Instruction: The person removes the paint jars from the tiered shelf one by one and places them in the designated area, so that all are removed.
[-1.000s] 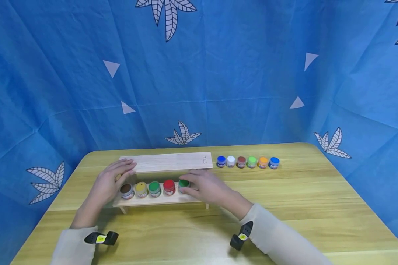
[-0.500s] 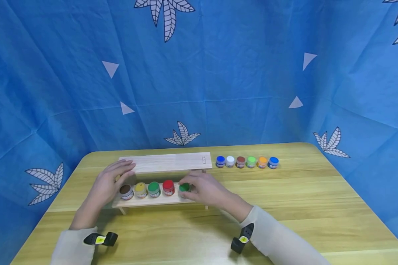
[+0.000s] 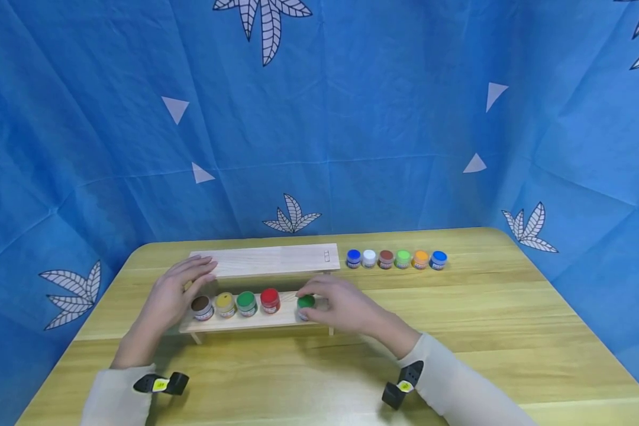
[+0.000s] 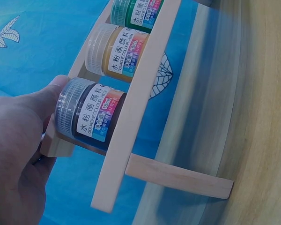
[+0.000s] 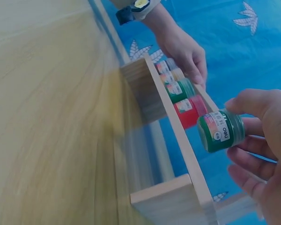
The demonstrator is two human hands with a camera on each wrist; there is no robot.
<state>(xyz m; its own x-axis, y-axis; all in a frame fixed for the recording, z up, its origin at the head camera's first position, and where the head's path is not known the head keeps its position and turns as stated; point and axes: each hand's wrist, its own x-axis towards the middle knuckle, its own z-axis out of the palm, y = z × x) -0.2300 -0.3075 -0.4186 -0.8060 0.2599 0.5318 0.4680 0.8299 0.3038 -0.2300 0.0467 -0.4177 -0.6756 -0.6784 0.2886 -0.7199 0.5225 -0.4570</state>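
My right hand pinches a dark green gouache paint jar between thumb and fingers, over the right part of the wooden rack's lower shelf. In the right wrist view the jar is tilted and overlaps the front rail. Left of it on this shelf sit a red jar, another green jar, a yellow jar and a brown jar. My left hand grips the rack's left end, its thumb beside the brown jar; the rack partly hides its fingers in the left wrist view.
Behind, the rack's raised upper shelf bears no jars. To its right, a row of several jars stands on the table, from a dark blue jar to a blue jar. A blue curtain hangs behind the table.
My right hand has moved slightly right along the lower shelf with the green jar, widening the gap to the red jar. My left hand stays in place.
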